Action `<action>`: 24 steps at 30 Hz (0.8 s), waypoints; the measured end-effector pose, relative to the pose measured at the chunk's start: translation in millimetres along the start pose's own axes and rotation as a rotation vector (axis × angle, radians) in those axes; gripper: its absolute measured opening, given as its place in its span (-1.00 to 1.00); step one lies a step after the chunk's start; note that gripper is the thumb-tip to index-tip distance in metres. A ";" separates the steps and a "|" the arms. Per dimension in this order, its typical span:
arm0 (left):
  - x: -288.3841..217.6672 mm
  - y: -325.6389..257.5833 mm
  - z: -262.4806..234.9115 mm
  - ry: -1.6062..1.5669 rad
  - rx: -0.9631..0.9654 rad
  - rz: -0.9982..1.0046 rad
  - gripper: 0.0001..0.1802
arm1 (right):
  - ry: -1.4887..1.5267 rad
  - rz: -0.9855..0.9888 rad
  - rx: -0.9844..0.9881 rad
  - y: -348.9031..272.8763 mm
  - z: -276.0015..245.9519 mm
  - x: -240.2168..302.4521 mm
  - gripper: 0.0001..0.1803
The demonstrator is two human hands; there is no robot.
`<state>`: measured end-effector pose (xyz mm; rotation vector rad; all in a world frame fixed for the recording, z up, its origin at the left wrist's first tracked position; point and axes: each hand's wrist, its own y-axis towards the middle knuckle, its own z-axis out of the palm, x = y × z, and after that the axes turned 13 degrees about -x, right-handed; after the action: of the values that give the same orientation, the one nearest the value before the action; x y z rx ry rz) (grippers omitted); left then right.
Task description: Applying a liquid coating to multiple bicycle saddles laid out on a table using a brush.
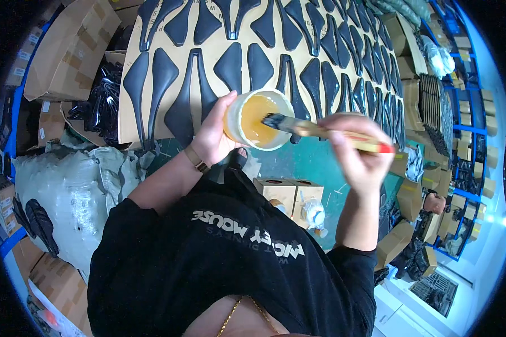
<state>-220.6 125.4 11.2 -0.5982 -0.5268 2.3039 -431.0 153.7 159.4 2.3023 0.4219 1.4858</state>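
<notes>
In my left hand [212, 132] is a whitish plastic cup [239, 115], tilted so its mouth faces up toward me. An amber liquid [257, 115] coats the inside of it. My right hand [361, 149], a little blurred, grips a paintbrush [315, 131] by its wooden, red-tipped handle. The brush's dark bristles reach over the cup's rim toward the liquid; whether they touch it I cannot tell. Just beyond the cup, black bicycle saddle-shaped pieces [188, 101] lie in rows on a tan board [130, 121].
Cardboard boxes [67, 50] and a grey wrapped bundle [67, 191] stand at the left. Below my right wrist, two small cartons [289, 194] and a clear plastic container [314, 213] sit near the green floor [334, 168]. Blue shelving [469, 129] with boxes lines the right.
</notes>
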 end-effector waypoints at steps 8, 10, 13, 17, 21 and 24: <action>2.6 3.5 -6.6 -0.066 -0.004 -0.005 -0.43 | 0.343 0.274 -0.336 -1.4 -8.2 -26.2 -0.89; 0.8 4.0 -20.1 -0.012 0.022 0.072 -0.45 | 0.465 0.327 -0.447 4.1 -9.7 -42.9 -0.87; 1.3 4.1 -9.8 0.003 0.038 0.122 -0.47 | 0.214 0.361 -0.456 -0.8 -20.4 -83.6 -0.88; -5.2 -1.7 -17.6 -0.048 -0.107 0.131 -0.49 | -0.114 0.400 -0.240 -10.4 10.6 -120.4 -0.86; -10.3 -9.9 -16.8 -0.073 -0.136 0.101 -0.58 | -0.035 0.491 -0.004 -29.4 -3.6 -119.8 -0.90; -10.1 -13.4 -20.2 -0.065 -0.124 0.092 -0.57 | -0.075 0.464 -0.218 -26.0 -1.9 -121.1 -0.86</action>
<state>-195.9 131.4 4.5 -0.6196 -0.6907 2.3968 -482.5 124.0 50.8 2.3648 -0.3057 1.5428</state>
